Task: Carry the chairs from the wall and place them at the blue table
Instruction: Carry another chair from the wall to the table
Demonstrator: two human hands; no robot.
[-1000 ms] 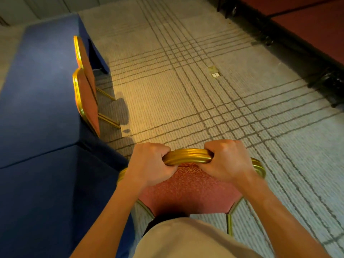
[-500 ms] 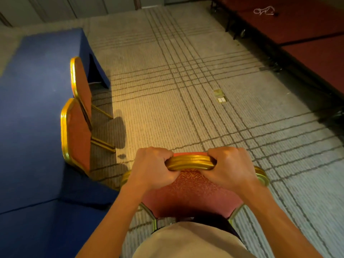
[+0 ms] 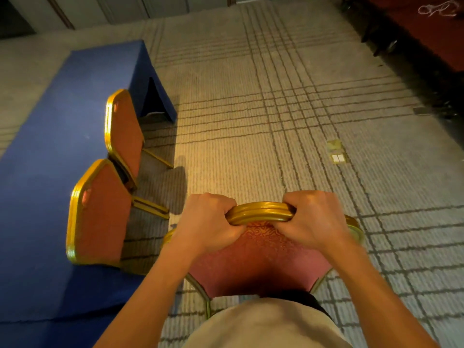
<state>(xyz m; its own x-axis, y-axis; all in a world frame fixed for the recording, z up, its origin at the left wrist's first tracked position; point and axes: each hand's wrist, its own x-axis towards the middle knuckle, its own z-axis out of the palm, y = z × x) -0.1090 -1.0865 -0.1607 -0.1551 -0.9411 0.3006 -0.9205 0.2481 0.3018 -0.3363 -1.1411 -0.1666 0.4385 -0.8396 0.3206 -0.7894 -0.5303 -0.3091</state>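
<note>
Head view: your left hand (image 3: pixel 206 222) and right hand (image 3: pixel 313 219) both grip, fingers curled, the gold top rail of the carried chair (image 3: pixel 261 259). It sits right of the blue table (image 3: pixel 50 146), where two chairs (image 3: pixel 100 214) already stand.

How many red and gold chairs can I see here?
3. The far chair and near chair stand at the blue table, left. The held chair is central, gripped by the left hand and right hand. More may be off-frame.
</note>
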